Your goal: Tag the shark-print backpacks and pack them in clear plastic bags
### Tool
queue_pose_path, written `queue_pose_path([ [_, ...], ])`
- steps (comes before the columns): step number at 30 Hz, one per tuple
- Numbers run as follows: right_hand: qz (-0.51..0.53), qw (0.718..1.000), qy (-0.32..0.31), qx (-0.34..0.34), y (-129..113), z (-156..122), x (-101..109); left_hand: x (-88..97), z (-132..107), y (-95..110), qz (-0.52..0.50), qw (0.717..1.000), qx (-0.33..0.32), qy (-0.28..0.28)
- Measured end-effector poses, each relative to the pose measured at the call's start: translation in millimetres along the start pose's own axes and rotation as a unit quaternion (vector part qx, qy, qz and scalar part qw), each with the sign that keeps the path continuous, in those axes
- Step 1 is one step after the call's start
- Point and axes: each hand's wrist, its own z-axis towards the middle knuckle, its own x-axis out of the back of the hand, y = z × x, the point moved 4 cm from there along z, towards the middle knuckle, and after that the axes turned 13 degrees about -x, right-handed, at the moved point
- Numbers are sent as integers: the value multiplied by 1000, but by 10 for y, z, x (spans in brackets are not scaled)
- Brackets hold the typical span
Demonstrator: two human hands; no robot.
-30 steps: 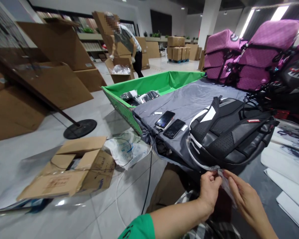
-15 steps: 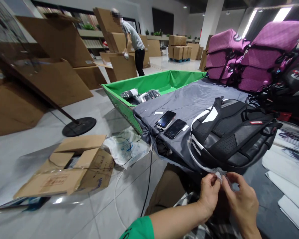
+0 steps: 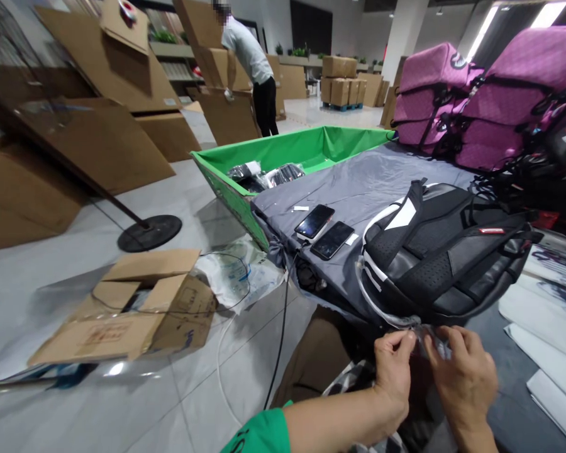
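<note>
A black backpack with white trim lies on the grey-covered table, its padded straps facing up. At its near edge, a piece of clear plastic film is bunched between my hands. My left hand is closed, thumb and forefinger pinched on the film. My right hand is closed on the film's other side, fingers curled inward. A whitish trim strip runs along the bag's edge to my fingers. What lies under the film is hidden.
Two phones lie left of the backpack, one with a cable. Purple backpacks are stacked behind. White sheets lie at right. A green-lined bin adjoins the table. An open carton stands on the floor. A co-worker handles cardboard.
My right hand has shifted slightly right, and its fingers have curled more over the film. The co-worker has moved the cardboard and now stands closer to it.
</note>
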Motion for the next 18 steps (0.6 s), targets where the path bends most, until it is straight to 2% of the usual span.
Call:
queue_pose_path([
  [4,0,1000,-13,13,-71,-29,-46,29,35,60,81,993,-69,-45],
  [7,4,999,-17,36,-115,-63,-56,-6,76,83,123,987,-89,-59],
  [10,29,997,-41,53,-149,-74,-40,-57,103,115,133,986,-84,-57],
  [15,55,989,-103,95,-175,-41,26,-133,96,164,84,993,-47,-64],
  [18,39,991,-80,102,-144,-26,88,-158,79,175,76,993,-48,-76],
])
